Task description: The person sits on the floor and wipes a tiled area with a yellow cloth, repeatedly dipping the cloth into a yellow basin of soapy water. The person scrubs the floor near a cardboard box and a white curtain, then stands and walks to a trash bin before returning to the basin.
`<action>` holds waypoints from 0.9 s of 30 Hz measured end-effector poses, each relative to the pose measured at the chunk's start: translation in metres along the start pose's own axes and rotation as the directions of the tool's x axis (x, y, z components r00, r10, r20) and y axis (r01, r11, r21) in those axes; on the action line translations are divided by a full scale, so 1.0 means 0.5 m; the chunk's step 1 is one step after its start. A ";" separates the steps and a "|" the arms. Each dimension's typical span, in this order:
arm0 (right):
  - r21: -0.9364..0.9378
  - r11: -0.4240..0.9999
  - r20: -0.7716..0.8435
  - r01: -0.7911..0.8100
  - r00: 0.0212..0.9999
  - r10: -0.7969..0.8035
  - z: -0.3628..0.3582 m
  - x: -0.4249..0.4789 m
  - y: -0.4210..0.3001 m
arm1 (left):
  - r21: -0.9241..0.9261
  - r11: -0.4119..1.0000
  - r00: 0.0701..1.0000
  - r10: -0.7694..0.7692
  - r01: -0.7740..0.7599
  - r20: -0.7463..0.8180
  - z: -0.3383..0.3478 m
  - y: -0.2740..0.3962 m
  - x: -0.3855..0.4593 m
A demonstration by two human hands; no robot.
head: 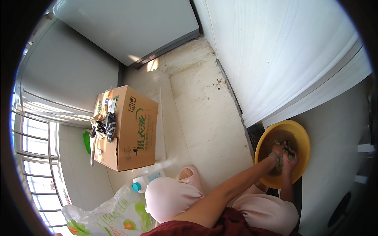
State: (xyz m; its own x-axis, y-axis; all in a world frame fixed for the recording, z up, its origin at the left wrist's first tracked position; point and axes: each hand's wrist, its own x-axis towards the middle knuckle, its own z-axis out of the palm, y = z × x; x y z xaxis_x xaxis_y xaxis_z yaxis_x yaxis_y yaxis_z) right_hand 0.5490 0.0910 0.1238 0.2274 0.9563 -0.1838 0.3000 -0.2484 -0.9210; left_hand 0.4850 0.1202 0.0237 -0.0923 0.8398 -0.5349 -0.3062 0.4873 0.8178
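Observation:
At the right, a yellow plastic basin (304,141) holds murky brown water (267,144). Both my hands are inside it, close together. A small wet greenish item (285,157) with darker parts lies between them; its exact kind cannot be made out. My left hand (277,150), with a beaded bracelet (275,157) at the wrist, grips it from the left. From the right, my right hand (291,163) closes its fingers around it. The fingertips are partly hidden by the item and the water.
A cardboard box (138,132) with crumpled cloths (103,126) and a brush on top stands at left. A white bottle (144,183) with a blue cap and a plastic bag (118,212) lie near my knees. White sheeting (265,59) hangs beside the basin.

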 end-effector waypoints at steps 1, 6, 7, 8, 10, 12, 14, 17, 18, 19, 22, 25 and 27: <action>-0.097 0.991 -0.025 0.097 0.995 -0.100 -0.001 0.019 0.029 | 0.276 0.951 0.989 0.146 -0.141 0.002 0.004 0.024 -0.020; -0.284 0.926 -0.049 0.249 0.961 -0.273 -0.027 0.098 0.172 | 0.150 0.979 0.982 -0.114 0.137 -0.148 -0.004 0.147 -0.068; -0.238 0.929 -0.018 0.282 0.955 -0.295 -0.032 0.078 0.154 | 0.209 0.963 0.973 -0.130 0.170 -0.190 -0.009 0.138 -0.071; -0.375 0.913 -0.011 0.163 0.983 -0.181 -0.018 0.074 0.139 | 0.236 0.955 0.961 -0.122 0.182 -0.250 -0.019 0.131 -0.066; -0.419 0.894 -0.037 0.160 0.980 -0.193 -0.023 0.084 0.099 | 0.051 0.989 0.930 -0.110 0.136 -0.351 -0.058 0.104 -0.051; -0.401 0.916 -0.038 0.009 0.999 -0.027 -0.040 0.095 0.121 | -0.213 0.972 0.930 -0.170 0.103 -0.326 -0.094 0.082 -0.035; -0.505 0.860 -0.131 0.072 0.979 -0.159 -0.117 0.123 0.189 | -0.395 0.885 0.954 -0.293 0.246 -0.062 -0.025 0.155 -0.067; -0.745 0.661 0.116 0.094 0.993 -0.011 0.023 0.016 0.070 | -0.459 0.841 0.947 -0.321 0.288 0.006 -0.106 0.076 -0.054; -0.672 0.719 0.223 0.176 0.974 -0.030 0.018 0.028 0.088 | -0.466 0.830 0.949 -0.306 0.305 0.077 -0.097 0.062 -0.042; -0.593 0.767 0.327 0.244 0.944 -0.048 0.008 0.037 0.115 | -0.466 0.813 0.935 -0.336 0.350 0.117 -0.073 0.070 -0.052; -0.632 0.771 -0.083 -0.083 0.996 0.039 -0.024 0.068 0.162 | -0.397 0.789 0.883 -0.442 0.468 0.161 -0.008 0.120 -0.085; -0.169 0.984 0.217 -0.060 0.971 0.097 0.015 0.018 0.102 | -0.409 0.749 0.850 -0.495 0.522 0.180 -0.050 0.141 -0.082; 0.049 0.999 0.311 -0.015 0.951 -0.001 0.012 -0.004 0.044 | -0.666 0.571 0.878 -0.316 0.479 0.360 -0.099 0.100 -0.037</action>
State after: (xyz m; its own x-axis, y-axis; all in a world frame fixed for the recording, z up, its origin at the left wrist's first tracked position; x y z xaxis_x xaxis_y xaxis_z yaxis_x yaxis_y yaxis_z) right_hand 0.5496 0.0848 0.1020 -0.0719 0.9571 -0.2807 0.2507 -0.2550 -0.9339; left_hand 0.4242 0.1172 0.0642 0.3567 0.6691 -0.6520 -0.8506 0.5212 0.0696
